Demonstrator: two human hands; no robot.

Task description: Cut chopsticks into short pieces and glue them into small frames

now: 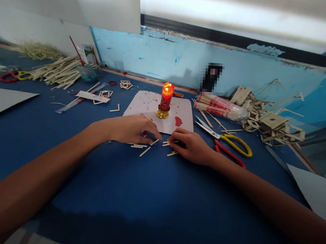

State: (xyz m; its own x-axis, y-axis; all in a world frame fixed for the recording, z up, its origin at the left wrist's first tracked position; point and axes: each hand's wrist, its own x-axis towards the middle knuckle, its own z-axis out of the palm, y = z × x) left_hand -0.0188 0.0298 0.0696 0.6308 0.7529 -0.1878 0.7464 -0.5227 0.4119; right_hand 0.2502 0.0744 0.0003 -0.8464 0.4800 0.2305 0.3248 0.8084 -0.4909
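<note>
Several short pale wooden sticks lie on the blue tabletop [114,192] between my hands. My left hand [135,129] is low over the table, thumb and index finger apart. Its index fingertip is close to one short stick [154,142], and two or more sticks lie under and below the palm. My right hand [190,145] has its fingers and thumb closed around the end of a small stick [166,143]; the fingers partly hide it. Another short stick [172,154] lies by my right thumb. Behind both hands a lit red candle [166,98] stands upright in a gold base on a white sheet [144,102].
Scissors [220,136] with yellow and red handles lie right of my right hand. Behind them are a plastic bag of sticks [221,107] and assembled stick frames [273,125]. On the left are a stick pile [58,69], a glass jar [88,74] and another pair of scissors [15,76].
</note>
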